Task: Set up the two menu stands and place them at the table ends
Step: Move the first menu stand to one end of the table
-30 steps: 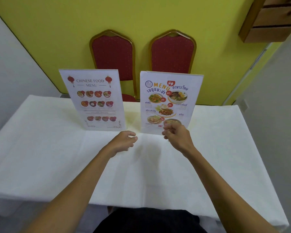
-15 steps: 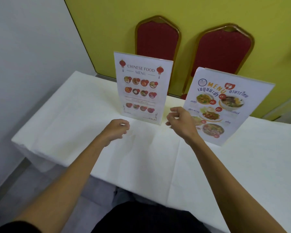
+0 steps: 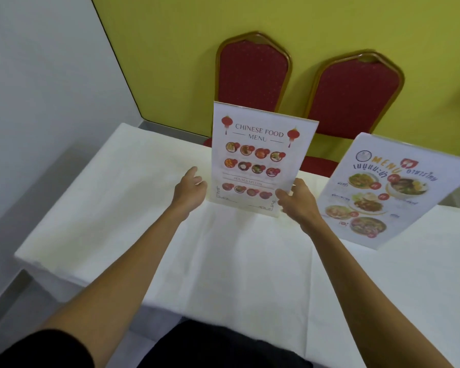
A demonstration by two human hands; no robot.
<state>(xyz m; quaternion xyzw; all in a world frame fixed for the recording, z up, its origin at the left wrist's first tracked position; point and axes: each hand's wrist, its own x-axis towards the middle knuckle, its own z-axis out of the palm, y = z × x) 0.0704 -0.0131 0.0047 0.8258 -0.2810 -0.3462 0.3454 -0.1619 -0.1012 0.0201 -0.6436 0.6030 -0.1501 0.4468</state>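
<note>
The Chinese food menu stand (image 3: 260, 155) is upright on the white-clothed table (image 3: 133, 213), near its far edge. My left hand (image 3: 190, 191) is against the stand's lower left edge with thumb and fingers spread. My right hand (image 3: 296, 201) pinches the lower right corner, thumb on the front and fingers behind. The Thai menu stand (image 3: 383, 192) is upright to the right, apart from both hands and leaning in the picture.
Two red chairs with gold frames (image 3: 252, 70) (image 3: 356, 94) stand behind the table against a yellow wall. A grey wall (image 3: 37, 102) runs close along the table's left end (image 3: 37, 251). White cloth stretches from the stand to that end.
My view has swung left. Both hands moved forward from the cloth to the Chinese menu stand's lower edges; the right hand left the Thai stand.
</note>
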